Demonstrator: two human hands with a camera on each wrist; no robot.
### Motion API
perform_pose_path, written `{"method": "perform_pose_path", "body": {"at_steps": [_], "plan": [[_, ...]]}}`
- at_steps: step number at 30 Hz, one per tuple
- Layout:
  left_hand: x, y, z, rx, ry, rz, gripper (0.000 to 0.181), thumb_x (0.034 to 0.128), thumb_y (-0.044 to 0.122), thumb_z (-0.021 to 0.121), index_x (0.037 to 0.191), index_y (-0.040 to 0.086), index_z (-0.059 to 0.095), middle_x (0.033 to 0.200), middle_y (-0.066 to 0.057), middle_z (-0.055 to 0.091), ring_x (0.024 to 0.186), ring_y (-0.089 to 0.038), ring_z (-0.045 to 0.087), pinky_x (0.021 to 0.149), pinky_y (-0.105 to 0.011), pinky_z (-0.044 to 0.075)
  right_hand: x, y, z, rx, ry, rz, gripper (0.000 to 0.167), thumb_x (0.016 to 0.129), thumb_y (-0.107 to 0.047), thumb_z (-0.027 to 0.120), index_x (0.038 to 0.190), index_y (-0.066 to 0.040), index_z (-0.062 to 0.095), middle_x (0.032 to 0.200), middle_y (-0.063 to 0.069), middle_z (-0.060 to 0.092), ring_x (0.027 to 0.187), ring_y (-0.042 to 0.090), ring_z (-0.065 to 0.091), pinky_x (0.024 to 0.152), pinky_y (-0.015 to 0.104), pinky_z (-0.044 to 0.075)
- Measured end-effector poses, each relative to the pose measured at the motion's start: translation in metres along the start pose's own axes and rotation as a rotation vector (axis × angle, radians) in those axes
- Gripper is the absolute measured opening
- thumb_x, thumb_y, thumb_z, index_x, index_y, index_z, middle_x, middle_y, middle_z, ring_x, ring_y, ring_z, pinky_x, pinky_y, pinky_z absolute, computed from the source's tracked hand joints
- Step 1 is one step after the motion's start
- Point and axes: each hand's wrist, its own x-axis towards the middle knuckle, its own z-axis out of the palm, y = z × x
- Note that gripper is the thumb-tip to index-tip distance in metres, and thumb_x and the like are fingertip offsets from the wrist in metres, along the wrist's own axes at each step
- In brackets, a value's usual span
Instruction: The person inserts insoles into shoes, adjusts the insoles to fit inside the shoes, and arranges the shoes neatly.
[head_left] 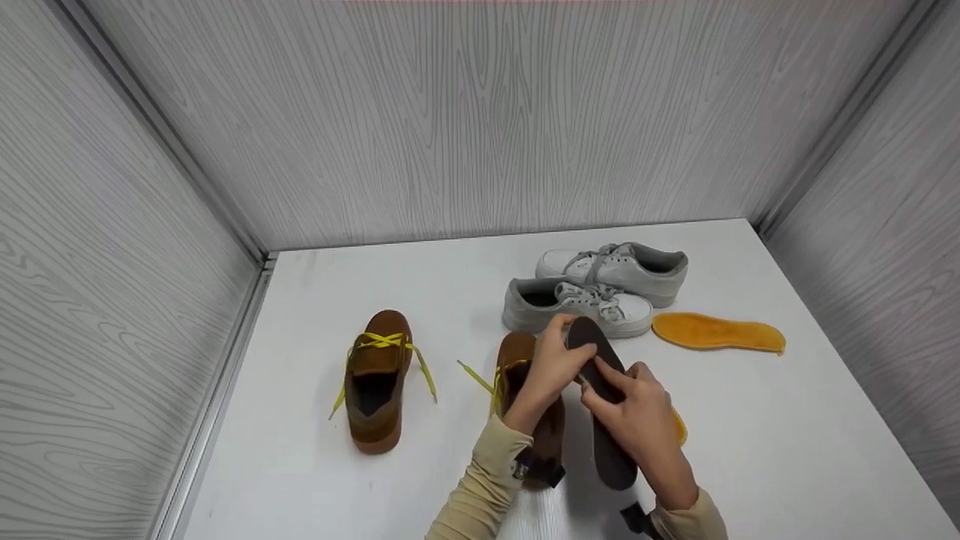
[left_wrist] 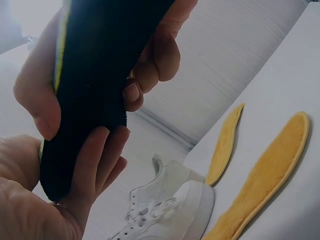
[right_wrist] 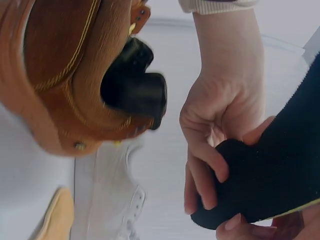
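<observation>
A dark-faced shoe insole (head_left: 613,454) is held up between both hands over the table. My left hand (head_left: 550,364) pinches its far end, thumb on the dark face and fingers behind. My right hand (head_left: 639,412) grips its middle, with the near end reaching past the hand. In the left wrist view a thin yellowish edge shows along the insole (left_wrist: 95,75). Below my left forearm stands a brown shoe (head_left: 516,349) with yellow laces, partly covered by that arm. Its matching brown shoe (head_left: 379,379) stands apart to the left, laces loosely crossed and ends hanging.
Two pale sneakers, a nearer one (head_left: 517,304) and a farther one (head_left: 660,281), stand side by side at the back. An orange fleecy insole (head_left: 720,332) lies right of them. Another orange insole (head_left: 679,427) is mostly hidden behind my right hand. Wood-grained panels (head_left: 480,120) enclose the table.
</observation>
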Motion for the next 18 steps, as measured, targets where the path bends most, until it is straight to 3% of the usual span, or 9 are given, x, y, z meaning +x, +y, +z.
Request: {"method": "perform_pose_path", "body": {"at_steps": [6, 7, 10, 12, 14, 18], "plan": [[-0.008, 0.003, -0.013, 0.15, 0.027, 0.005, 0.037, 0.0904, 0.015, 0.066, 0.126, 0.008, 0.057, 0.128, -0.014, 0.06, 0.118, -0.026, 0.056, 0.097, -0.044, 0.046, -0.003, -0.011, 0.005, 0.016, -0.032, -0.013, 0.035, 0.077, -0.018, 0.075, 0.11, -0.006, 0.077, 0.07, 0.005, 0.046, 0.057, 0.016, 0.038, 0.053, 0.031, 0.036], [-0.01, 0.003, -0.014, 0.171, 0.031, 0.009, 0.035, 0.0916, 0.016, 0.065, 0.125, 0.008, 0.058, 0.125, -0.013, 0.061, 0.115, -0.024, 0.057, 0.096, -0.042, 0.046, -0.004, -0.013, 0.005, 0.021, -0.039, -0.008, 0.034, 0.078, -0.017, 0.074, 0.11, -0.007, 0.077, 0.07, 0.005, 0.047, 0.057, 0.016, 0.039, 0.053, 0.031, 0.036], [-0.013, 0.002, -0.02, 0.221, 0.022, 0.036, 0.031, 0.0956, 0.018, 0.06, 0.124, 0.006, 0.06, 0.093, -0.01, 0.065, 0.08, -0.017, 0.06, 0.075, -0.034, 0.05, -0.007, -0.018, 0.006, 0.045, -0.053, 0.009, 0.032, 0.078, -0.016, 0.073, 0.108, -0.007, 0.078, 0.073, 0.004, 0.049, 0.059, 0.014, 0.041, 0.054, 0.03, 0.037], [-0.014, 0.0, -0.026, 0.257, 0.023, 0.08, 0.027, 0.0969, 0.018, 0.059, 0.12, 0.005, 0.063, 0.073, -0.004, 0.06, 0.061, -0.011, 0.051, 0.061, -0.028, 0.046, -0.009, -0.021, 0.006, 0.059, -0.053, 0.003, 0.03, 0.079, -0.015, 0.073, 0.108, -0.007, 0.078, 0.074, 0.003, 0.049, 0.059, 0.013, 0.04, 0.054, 0.029, 0.036], [-0.013, -0.003, -0.034, 0.303, 0.038, 0.152, 0.023, 0.0967, 0.016, 0.059, 0.114, 0.003, 0.067, 0.066, -0.003, 0.059, 0.054, -0.011, 0.05, 0.057, -0.027, 0.045, -0.011, -0.024, 0.007, 0.067, -0.05, -0.017, 0.029, 0.079, -0.014, 0.072, 0.107, -0.007, 0.078, 0.074, 0.001, 0.047, 0.058, 0.011, 0.039, 0.054, 0.028, 0.035], [-0.012, -0.007, -0.051, 0.388, 0.084, 0.322, 0.016, 0.0947, 0.012, 0.062, 0.1, 0.003, 0.074, 0.082, -0.005, 0.072, 0.07, -0.013, 0.066, 0.067, -0.028, 0.053, -0.014, -0.031, 0.007, 0.068, -0.05, -0.046, 0.028, 0.08, -0.013, 0.071, 0.107, -0.007, 0.078, 0.075, -0.001, 0.045, 0.058, 0.01, 0.038, 0.054, 0.026, 0.035]]}}
